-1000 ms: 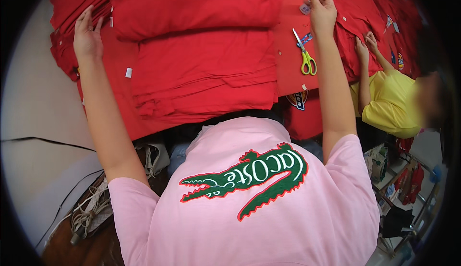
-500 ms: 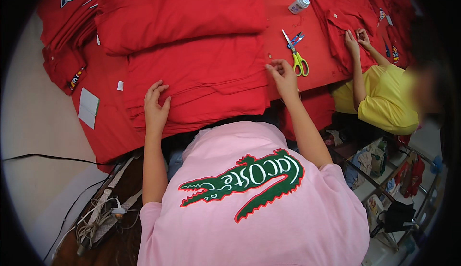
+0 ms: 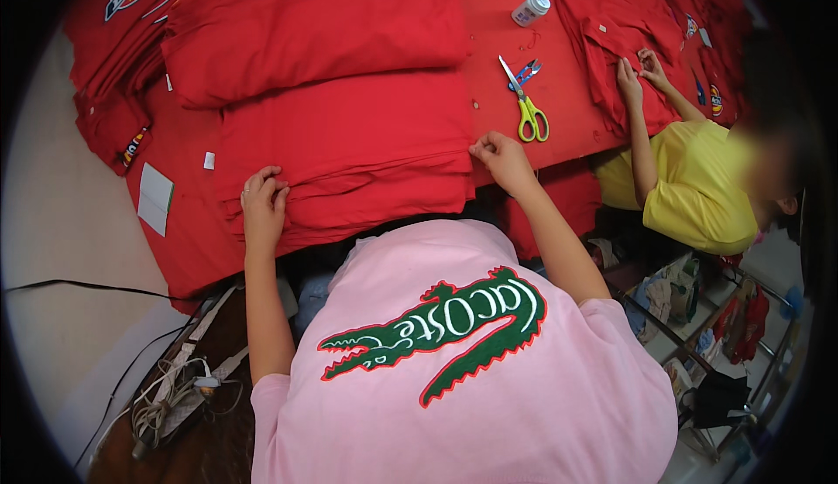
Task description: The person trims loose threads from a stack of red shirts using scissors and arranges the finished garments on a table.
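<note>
Now the right hand (image 3: 506,165) joins the left hand (image 3: 263,209) at the cloth (image 3: 349,122), covering both sides; grips half-closed, hold unclear.

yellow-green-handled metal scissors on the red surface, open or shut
The scissors look shut: their silver blades lie together as one narrow strip.

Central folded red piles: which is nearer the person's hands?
The flatter pile, between the left hand and right hand; the puffier pile lies farther from both.
</note>
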A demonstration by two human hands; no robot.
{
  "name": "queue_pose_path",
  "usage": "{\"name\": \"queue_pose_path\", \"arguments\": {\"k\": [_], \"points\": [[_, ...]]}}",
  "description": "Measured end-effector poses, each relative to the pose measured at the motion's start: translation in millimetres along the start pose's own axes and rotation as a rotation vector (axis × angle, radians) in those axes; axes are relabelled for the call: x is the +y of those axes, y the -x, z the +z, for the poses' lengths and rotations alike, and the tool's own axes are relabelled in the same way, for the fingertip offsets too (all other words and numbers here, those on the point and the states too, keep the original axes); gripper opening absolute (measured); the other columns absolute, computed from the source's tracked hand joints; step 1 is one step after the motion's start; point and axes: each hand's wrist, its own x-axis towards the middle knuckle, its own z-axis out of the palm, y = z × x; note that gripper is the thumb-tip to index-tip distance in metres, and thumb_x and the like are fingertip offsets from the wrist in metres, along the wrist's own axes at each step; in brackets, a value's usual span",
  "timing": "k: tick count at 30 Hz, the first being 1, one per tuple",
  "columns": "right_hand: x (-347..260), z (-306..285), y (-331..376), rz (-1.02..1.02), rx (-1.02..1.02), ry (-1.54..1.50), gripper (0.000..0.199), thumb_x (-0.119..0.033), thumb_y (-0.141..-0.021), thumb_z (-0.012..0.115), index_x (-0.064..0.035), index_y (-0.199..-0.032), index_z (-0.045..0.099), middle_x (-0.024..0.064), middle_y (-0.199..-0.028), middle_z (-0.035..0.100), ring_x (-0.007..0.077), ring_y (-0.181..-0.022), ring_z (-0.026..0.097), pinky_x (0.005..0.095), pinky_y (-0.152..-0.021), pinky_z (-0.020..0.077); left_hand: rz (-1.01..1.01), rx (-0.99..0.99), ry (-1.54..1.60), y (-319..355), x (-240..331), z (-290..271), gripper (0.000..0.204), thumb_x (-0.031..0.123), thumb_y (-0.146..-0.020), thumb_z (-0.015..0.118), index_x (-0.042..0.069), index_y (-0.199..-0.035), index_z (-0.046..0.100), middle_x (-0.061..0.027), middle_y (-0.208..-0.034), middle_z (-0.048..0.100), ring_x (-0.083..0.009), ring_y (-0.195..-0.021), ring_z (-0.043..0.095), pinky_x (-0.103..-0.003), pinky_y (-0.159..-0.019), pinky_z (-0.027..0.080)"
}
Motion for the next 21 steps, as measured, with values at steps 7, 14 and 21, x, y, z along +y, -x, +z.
{"name": "queue_pose_path", "arguments": {"k": [7, 14, 21], "points": [[-13, -60, 4, -0.163, 0.467, 0.469, 0.024, -0.026, -0.09, 0.076, -0.0061, -0.1, 0.069, 0.0099, -0.089, 0.068, 0.0306, -0.087, 0.07, 0.0447, -0.074, 0.0548, 0.076, -0.114, 0.103, -40, 92, 43, 0.01, 0.013, -0.088, 0.075, 0.007, -0.096, 0.073, -0.0071, -0.112, 0.069, -0.0289, -0.106, 0.066, -0.042, -0.092, 0.05], [6, -97, -4, -0.065, 0.325, 0.655, 0.028, -0.029, -0.086, 0.078, -0.007, -0.102, 0.071, 0.0116, -0.095, 0.07, 0.0331, -0.09, 0.071, 0.0466, -0.078, 0.0564, 0.077, -0.199, 0.11, -61, 156, 104, 0.012, 0.016, -0.089, 0.075, 0.008, -0.099, 0.074, -0.0069, -0.095, 0.066, -0.0287, -0.096, 0.067, -0.045, -0.087, 0.053], [8, -117, 7, 0.03, 0.132, 0.739, 0.022, -0.024, -0.085, 0.077, -0.0053, -0.096, 0.075, 0.0111, -0.082, 0.074, 0.0287, -0.072, 0.071, 0.0409, -0.069, 0.0571, -0.445, -0.433, 0.392, -71, 175, 90, 0.009, 0.014, -0.096, 0.069, 0.005, -0.093, 0.072, -0.0084, -0.081, 0.071, -0.0213, -0.067, 0.068, -0.035, -0.068, 0.053]]}}
